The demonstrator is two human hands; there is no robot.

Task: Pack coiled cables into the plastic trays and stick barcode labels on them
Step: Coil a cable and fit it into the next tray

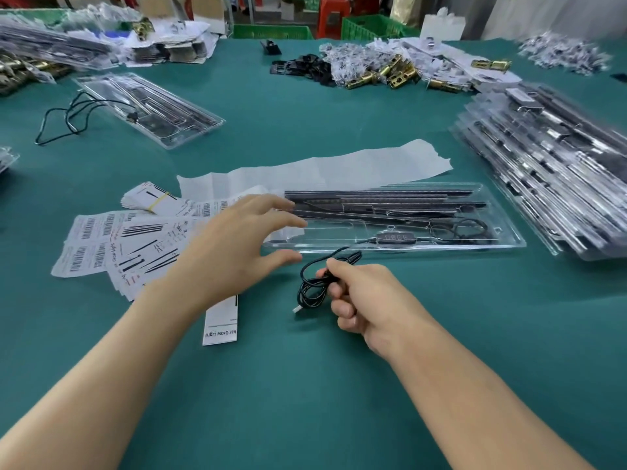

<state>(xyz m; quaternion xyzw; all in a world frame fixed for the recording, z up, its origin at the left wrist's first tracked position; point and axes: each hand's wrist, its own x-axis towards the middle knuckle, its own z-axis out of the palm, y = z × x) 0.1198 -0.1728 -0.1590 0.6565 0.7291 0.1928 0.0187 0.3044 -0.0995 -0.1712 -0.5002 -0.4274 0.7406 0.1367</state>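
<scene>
Coiled cable (308, 289) in right hand (369, 300), just beside plastic tray (441, 247)

Bright even light, soft shadows, blurry warped edges w/ glare.

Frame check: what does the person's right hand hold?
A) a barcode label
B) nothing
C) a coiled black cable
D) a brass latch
C: the right hand pinches a coiled black cable just in front of the clear plastic tray, while the left hand is spread open and holds nothing.
</scene>
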